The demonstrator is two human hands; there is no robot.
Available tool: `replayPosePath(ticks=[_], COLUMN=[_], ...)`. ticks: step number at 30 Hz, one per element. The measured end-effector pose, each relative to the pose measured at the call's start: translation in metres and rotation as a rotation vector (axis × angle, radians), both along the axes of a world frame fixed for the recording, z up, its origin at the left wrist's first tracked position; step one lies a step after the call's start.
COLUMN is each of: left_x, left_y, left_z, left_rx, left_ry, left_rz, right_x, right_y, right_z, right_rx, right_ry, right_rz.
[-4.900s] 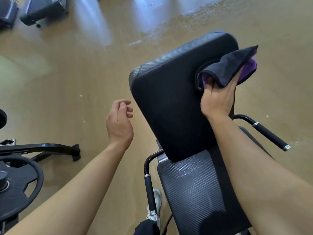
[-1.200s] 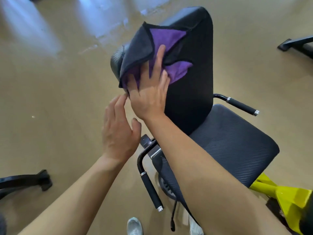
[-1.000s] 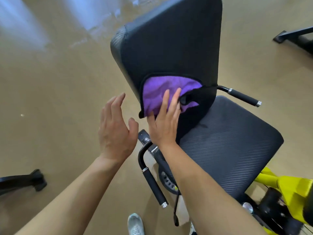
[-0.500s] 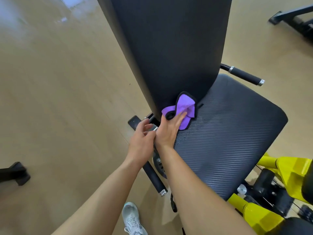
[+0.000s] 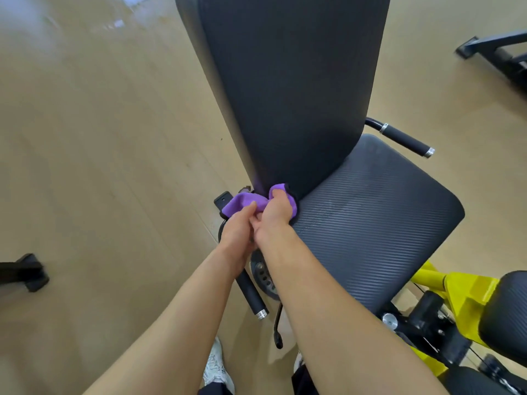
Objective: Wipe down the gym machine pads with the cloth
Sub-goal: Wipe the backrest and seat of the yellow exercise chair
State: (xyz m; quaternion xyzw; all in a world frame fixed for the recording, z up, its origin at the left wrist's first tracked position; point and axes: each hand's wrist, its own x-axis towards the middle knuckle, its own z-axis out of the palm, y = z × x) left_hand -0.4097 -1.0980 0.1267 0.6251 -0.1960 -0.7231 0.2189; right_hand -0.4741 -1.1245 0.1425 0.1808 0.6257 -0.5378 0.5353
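Observation:
The tall black back pad [image 5: 288,89] stands upright above the ribbed black seat pad [image 5: 373,218]. A purple cloth with a black edge [image 5: 242,202] is bunched at the back pad's lower left corner, where the two pads meet. My right hand [image 5: 275,213] grips the cloth's right part against that corner. My left hand [image 5: 238,230] is pressed against my right hand, and its fingertips hold the cloth's left part.
Black side handles stick out at the seat's left [image 5: 252,295] and right [image 5: 405,139]. A yellow frame [image 5: 462,292] and another black pad [image 5: 504,309] lie at lower right. Black machine feet sit at far left [image 5: 28,273] and upper right [image 5: 496,52]. My shoe [image 5: 215,369] is below.
My right hand slid the cloth down the back pad to its bottom corner. My left hand came in and now holds the cloth's left part too.

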Motion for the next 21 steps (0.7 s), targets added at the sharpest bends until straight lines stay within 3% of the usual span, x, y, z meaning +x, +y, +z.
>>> replayPosePath(ticks=[5, 7, 12, 14, 16, 19, 21], left_x=[-0.016, -0.025, -0.046, -0.052, -0.055, -0.05, -0.044], left_y=[-0.012, -0.008, -0.009, -0.016, -0.021, -0.024, -0.031], left_z=[-0.005, -0.011, -0.017, -0.015, -0.008, 0.011, 0.024], left_rx=[-0.097, -0.057, 0.047, 0.076, 0.063, 0.001, -0.044], left_ry=[-0.065, -0.072, -0.033, -0.05, -0.049, -0.054, -0.047], left_rz=[-0.035, 0.017, 0.203, 0.275, 0.338, 0.393, 0.408], right_x=[-0.005, -0.013, -0.046, -0.054, -0.055, -0.046, -0.04], right_y=[0.004, 0.007, 0.016, 0.018, 0.017, 0.016, 0.015], right_z=[0.008, 0.015, 0.033, 0.04, 0.048, 0.059, 0.068], right_rx=[-0.057, -0.011, 0.201, 0.206, 0.135, 0.009, -0.045], right_ry=[-0.054, 0.022, 0.392, 0.484, 0.408, 0.111, 0.045], right_rz=[0.21, 0.288, 0.718, 0.733, 0.696, 0.548, 0.489])
